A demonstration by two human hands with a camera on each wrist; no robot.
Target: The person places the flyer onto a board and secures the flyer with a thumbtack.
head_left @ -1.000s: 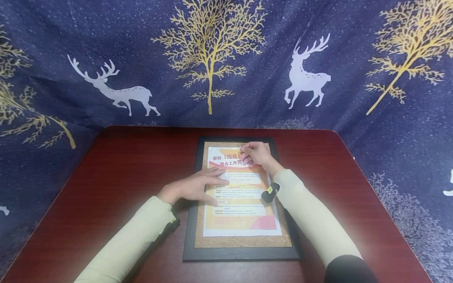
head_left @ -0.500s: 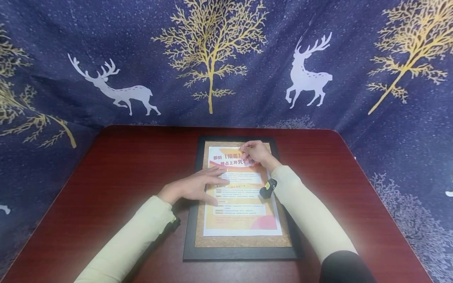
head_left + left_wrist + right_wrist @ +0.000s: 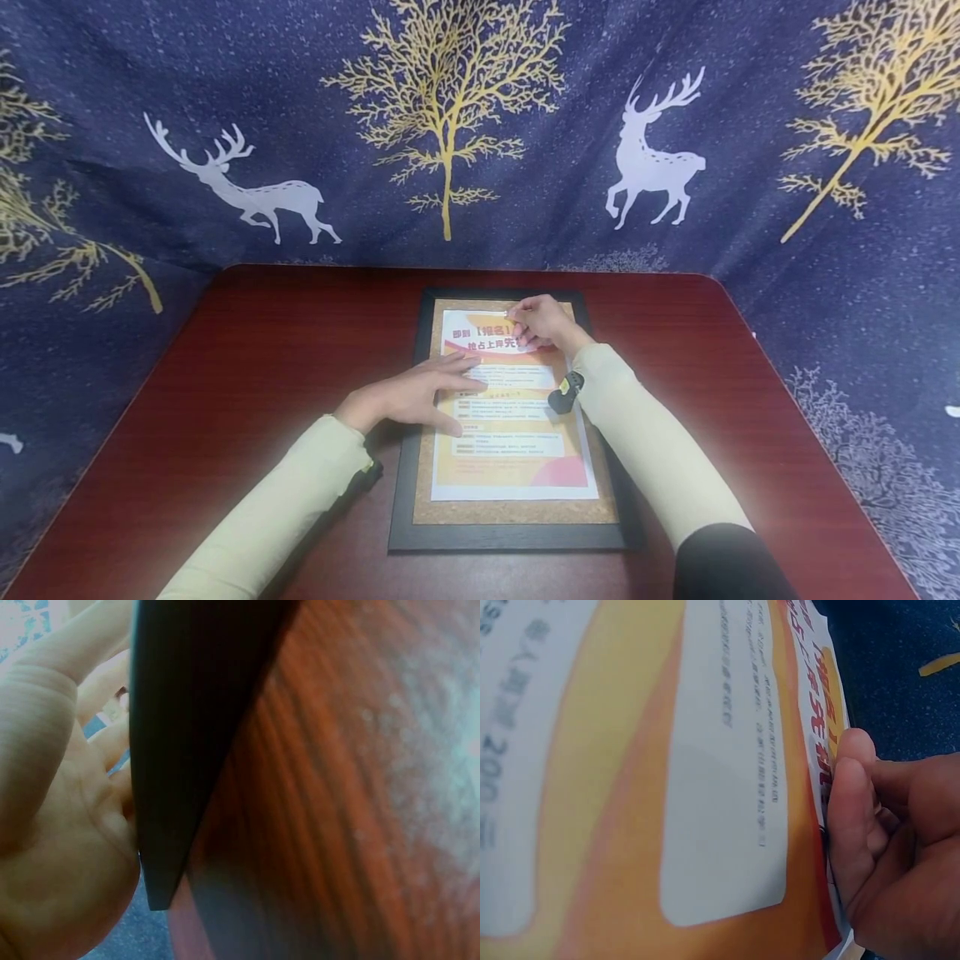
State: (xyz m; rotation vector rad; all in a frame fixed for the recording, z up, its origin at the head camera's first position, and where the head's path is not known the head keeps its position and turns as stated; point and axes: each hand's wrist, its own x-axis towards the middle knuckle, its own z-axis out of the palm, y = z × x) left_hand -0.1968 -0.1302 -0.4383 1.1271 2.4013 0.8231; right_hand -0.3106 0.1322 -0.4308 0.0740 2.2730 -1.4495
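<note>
In the head view a printed poster [image 3: 510, 467] in orange, yellow and white lies on a cork board [image 3: 517, 512] with a dark frame [image 3: 517, 537]. My left hand [image 3: 408, 396] rests over the board's left side, its spread fingers reaching onto the poster. In the left wrist view, the palm of my left hand [image 3: 67, 817] is beside the dark frame edge [image 3: 169, 750]. My right hand [image 3: 545, 323] is at the poster's top edge, thumb and forefinger pinching a tiny pale pin-like thing, mostly hidden. The right wrist view shows my right hand [image 3: 892, 825] with fingertips together at the poster [image 3: 724, 772].
The board lies on a reddish-brown wooden table [image 3: 300, 333]. Behind it hangs a dark blue cloth [image 3: 525, 225] printed with white deer and golden trees. A small black camera [image 3: 565, 393] on the right wrist hangs over the poster.
My right forearm and wrist have shifted slightly left and away from me, while the right fingertips stay at the poster's top edge. My left hand has stayed put.
</note>
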